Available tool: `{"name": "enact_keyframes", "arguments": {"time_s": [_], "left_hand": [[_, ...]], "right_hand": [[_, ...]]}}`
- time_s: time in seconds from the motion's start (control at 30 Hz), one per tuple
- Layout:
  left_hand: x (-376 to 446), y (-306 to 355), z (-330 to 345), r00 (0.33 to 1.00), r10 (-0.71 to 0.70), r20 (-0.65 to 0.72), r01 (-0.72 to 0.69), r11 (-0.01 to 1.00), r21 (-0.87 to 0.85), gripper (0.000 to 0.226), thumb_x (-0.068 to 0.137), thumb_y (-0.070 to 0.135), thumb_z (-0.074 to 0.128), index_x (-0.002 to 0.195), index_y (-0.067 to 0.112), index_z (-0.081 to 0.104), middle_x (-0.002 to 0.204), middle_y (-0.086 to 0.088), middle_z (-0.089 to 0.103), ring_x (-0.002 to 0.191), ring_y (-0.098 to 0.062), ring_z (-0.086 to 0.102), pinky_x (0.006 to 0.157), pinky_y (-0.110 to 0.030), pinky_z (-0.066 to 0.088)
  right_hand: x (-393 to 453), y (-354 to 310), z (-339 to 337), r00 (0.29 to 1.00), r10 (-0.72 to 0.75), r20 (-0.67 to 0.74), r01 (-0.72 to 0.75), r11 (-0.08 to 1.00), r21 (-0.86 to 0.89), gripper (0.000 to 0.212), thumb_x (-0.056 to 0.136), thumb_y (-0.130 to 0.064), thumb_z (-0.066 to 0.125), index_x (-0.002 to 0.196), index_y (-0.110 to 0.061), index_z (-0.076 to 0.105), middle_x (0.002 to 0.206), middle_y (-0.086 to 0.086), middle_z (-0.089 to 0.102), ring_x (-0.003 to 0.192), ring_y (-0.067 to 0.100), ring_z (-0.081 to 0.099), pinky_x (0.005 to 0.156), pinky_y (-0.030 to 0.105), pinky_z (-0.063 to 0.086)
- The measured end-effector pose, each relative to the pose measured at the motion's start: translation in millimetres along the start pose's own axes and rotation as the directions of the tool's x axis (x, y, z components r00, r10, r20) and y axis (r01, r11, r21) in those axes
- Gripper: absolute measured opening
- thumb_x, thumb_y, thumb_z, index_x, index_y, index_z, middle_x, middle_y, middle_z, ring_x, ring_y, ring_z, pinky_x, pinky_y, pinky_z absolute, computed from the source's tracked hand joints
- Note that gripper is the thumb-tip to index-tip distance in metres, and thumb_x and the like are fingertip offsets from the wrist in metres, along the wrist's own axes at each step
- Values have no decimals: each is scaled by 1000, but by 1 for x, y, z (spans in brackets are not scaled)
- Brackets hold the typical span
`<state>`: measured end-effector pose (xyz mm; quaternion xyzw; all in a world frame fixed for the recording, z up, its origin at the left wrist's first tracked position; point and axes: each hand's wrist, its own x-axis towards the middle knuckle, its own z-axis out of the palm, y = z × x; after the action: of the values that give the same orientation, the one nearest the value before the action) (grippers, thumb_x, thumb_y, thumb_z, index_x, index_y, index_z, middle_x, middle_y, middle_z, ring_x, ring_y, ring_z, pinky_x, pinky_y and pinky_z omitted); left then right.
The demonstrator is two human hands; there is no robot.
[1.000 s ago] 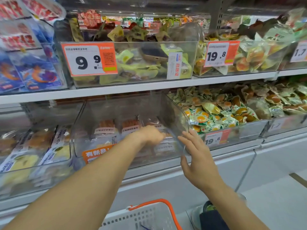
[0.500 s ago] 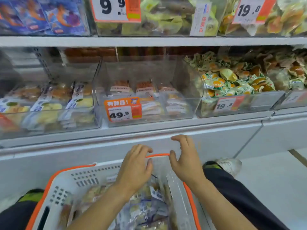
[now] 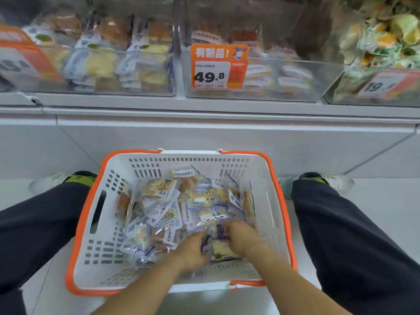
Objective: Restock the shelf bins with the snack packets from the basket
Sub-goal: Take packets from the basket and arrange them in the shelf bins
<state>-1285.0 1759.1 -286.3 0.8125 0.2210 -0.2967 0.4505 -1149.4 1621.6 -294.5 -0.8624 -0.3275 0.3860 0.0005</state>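
Bright, even light, source not visible; shadows soft and faint. Left hand (image 3: 192, 248) and right hand (image 3: 242, 237) smeared by motion blur, packets (image 3: 181, 212) just beyond them sharper. Bins (image 3: 250, 76) well above the hands soft, with glare on clear fronts. Price tag (image 3: 218, 67) readable. Wide-angle bending at edges; shelf (image 3: 204, 110) line bows, far corners smeared.

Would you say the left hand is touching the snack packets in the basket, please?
Touching. The head view shows the left hand pressed down among the snack packets inside the basket, its fingers sunk into the pile with no gap visible.
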Motion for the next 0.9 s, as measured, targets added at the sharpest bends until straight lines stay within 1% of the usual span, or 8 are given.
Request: {"name": "enact_keyframes", "arguments": {"time_s": [0.1,0.23,0.4,0.5,0.57,0.7,0.8,0.9], "left_hand": [[2,-2,3,1000,-14,-11,13,995,-103,41,87,29,69,124,20,53,105,7,61,96,-8,59,85,-23,49],[0,-10,-4,999,-33,-43,21,970,-241,32,90,34,70,118,27,57,95,12,62,85,1,60,76,-16,48],[-9,0,-25,964,-97,-246,-51,845,-532,17,87,28,75,95,16,68,93,-1,75,89,-13,70,89,-37,56],[-20,20,-35,958,-72,-277,-140,724,-675,15,89,28,72,103,22,71,96,4,76,93,-12,71,89,-35,57],[-26,31,-42,933,-57,-355,-212,710,-671,17,92,22,69,108,18,71,93,4,77,88,-11,72,80,-30,58],[-38,42,-62,870,-86,-486,-265,750,-607,16,91,24,70,98,11,74,87,-16,74,78,-20,69,70,-30,60],[-46,49,-77,864,-56,-500,-266,793,-549,8,94,24,66,94,17,70,75,-1,73,72,-13,71,73,-43,61],[-60,63,-91,804,-22,-594,-336,807,-485,13,96,19,62,100,31,60,87,14,71,75,-1,68,63,-24,58]], "right_hand": [[1,7,9,1000,9,-6,-9,1000,-19,11,89,-18,59,84,-27,55,99,6,66,90,22,59,73,29,44],[-10,-1,-14,999,10,-52,4,967,256,16,99,-15,52,84,-20,50,82,-7,57,71,6,51,68,11,40],[-21,-9,-50,985,46,-166,65,793,606,22,97,-24,60,78,-15,50,68,-1,55,65,20,53,66,33,46],[-30,-21,-65,974,69,-217,147,535,832,15,98,-18,62,99,-4,65,86,13,74,81,32,71,76,42,60],[-36,-29,-72,965,65,-255,194,481,855,14,98,-16,63,108,-6,66,94,9,77,88,27,73,82,42,60],[-43,-40,-79,927,80,-367,275,519,809,36,90,-17,73,121,-15,57,101,1,74,83,12,73,78,34,60],[-55,-51,-87,840,53,-541,379,656,653,60,86,-21,77,133,-35,42,106,-14,64,79,3,68,71,22,56],[-64,-59,-95,759,-34,-650,464,728,504,71,82,-31,81,136,-45,39,116,-25,54,82,5,60,72,16,51]]}}
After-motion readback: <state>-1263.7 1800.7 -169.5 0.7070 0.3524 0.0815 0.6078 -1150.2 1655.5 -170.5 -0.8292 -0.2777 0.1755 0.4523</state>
